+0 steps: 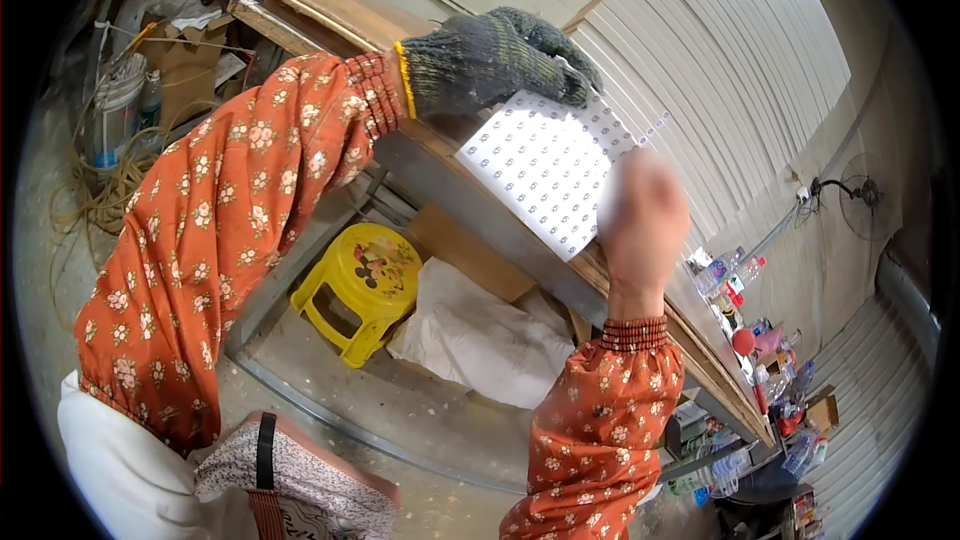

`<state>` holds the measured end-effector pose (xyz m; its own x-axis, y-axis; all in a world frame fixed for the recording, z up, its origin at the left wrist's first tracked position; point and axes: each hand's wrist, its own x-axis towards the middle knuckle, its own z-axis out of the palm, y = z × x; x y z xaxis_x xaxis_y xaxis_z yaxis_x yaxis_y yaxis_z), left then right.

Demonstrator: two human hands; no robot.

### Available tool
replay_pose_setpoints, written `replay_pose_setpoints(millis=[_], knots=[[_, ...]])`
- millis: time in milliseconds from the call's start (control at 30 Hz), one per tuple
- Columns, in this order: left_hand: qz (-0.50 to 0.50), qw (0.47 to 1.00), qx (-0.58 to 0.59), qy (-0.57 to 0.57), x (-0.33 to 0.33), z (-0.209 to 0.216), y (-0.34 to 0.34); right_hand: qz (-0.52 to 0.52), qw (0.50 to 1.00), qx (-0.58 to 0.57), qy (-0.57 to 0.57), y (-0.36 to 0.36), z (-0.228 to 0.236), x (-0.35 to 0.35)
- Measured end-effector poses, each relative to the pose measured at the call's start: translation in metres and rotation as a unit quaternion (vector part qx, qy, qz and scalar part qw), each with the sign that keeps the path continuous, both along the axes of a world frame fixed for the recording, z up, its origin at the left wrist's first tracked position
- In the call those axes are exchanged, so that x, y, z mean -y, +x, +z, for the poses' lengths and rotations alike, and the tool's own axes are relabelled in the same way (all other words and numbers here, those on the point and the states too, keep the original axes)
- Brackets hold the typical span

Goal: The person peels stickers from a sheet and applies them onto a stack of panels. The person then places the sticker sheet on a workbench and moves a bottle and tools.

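My left hand (500, 62) wears a dark grey knitted glove with a yellow cuff edge. Its fingers are curled closed on the upper edge of a white sheet (540, 170) covered in small repeated dark marks. At the sheet's right edge is my bare right hand (645, 215), so blurred that its fingers cannot be made out. The sheet lies tilted across the front edge of a wooden-topped workbench (460, 162), its lower corner sticking out past that edge. Both my forearms are in orange floral sleeves.
Under the bench are a yellow plastic stool (362, 280) and a white sack (480, 335). Coiled hose (85, 205), a bucket (120, 110) and a cardboard box (190, 70) stand at the left. Bottles (725, 270) crowd the bench's right end. A fan (866, 192) hangs on the far-right wall.
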<state>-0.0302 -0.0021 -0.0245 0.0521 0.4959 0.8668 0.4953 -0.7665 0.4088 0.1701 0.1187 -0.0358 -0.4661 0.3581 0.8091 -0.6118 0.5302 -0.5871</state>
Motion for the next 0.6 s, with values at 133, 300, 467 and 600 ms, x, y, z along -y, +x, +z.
replay_pose_setpoints(millis=[133, 300, 467, 600], knots=[[0.016, 1.0, -0.019, -0.012, 0.006, -0.001, 0.001, -0.066, 0.993, -0.002, 0.099, -0.003, -0.002, 0.001], [0.016, 0.999, -0.024, -0.028, 0.007, -0.003, 0.002, 0.041, 0.998, -0.024, -0.036, -0.005, -0.001, 0.011], [0.013, 0.999, -0.022, -0.038, 0.006, 0.0, -0.002, 0.017, 0.999, -0.007, -0.032, -0.009, -0.002, 0.008], [0.006, 0.999, -0.017, -0.046, 0.003, 0.0, 0.0, -0.022, 1.0, 0.003, -0.011, -0.01, -0.002, 0.004]])
